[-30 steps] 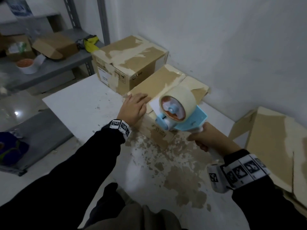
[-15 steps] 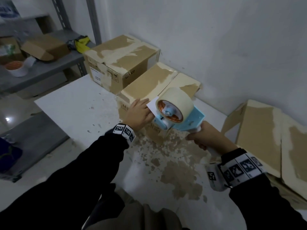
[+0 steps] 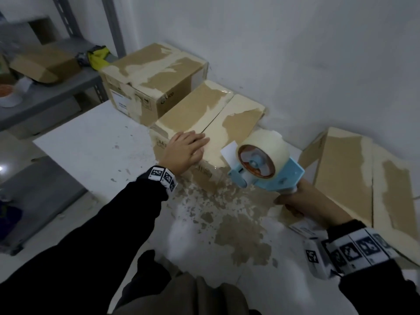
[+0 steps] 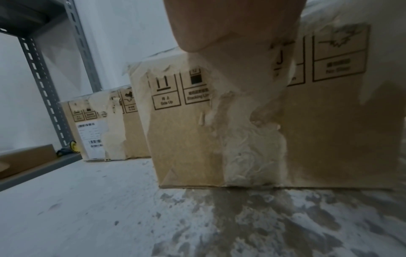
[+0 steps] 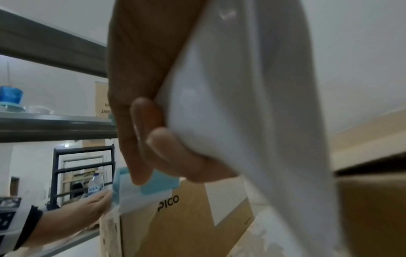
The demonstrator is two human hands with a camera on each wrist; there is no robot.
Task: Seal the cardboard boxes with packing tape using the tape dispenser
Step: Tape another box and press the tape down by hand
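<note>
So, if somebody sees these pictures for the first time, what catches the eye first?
Probably the blue tape dispenser with its big pale roll, gripped by the right hand beside the near box. Next, the left hand lying flat on that box's top, and the peeling table in front.

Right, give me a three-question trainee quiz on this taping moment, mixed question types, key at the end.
1. True or false: the left hand lies flat on top of the middle box.
2. The right hand grips which part of the tape dispenser? A) the roll B) the white handle C) the blade
3. Fill in: the middle box's top centre seam shows as a dark, ______ line.

Key: 1 true; 2 B; 3 untaped.
</note>
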